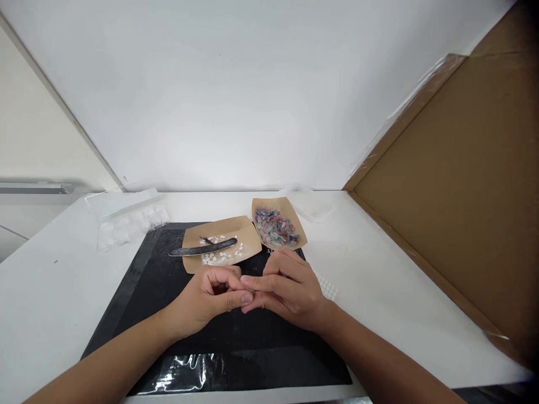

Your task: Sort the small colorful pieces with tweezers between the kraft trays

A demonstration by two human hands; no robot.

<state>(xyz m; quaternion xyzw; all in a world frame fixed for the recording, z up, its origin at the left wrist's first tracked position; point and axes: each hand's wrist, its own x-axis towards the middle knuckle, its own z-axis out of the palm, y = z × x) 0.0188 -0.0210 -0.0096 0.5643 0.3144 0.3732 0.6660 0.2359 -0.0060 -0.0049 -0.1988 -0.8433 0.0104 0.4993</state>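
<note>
My left hand [208, 300] and my right hand [286, 289] meet over the middle of a black mat [168, 336]. Both are closed, fingertips pinched together on something tiny that I cannot make out. Just beyond them lies a brown paper tray [219, 227] holding small white pieces, a dark nail file [204, 248] and black tweezers. To its right a second brown paper tray [256, 210] holds several small coloured pieces [275, 226].
A clear plastic blister tray [126, 216] lies at the back left of the white table. A clear bag [314, 205] sits behind the coloured pieces. A sheet of small white dots [327, 288] lies by my right wrist. A cardboard panel [458, 185] walls the right side.
</note>
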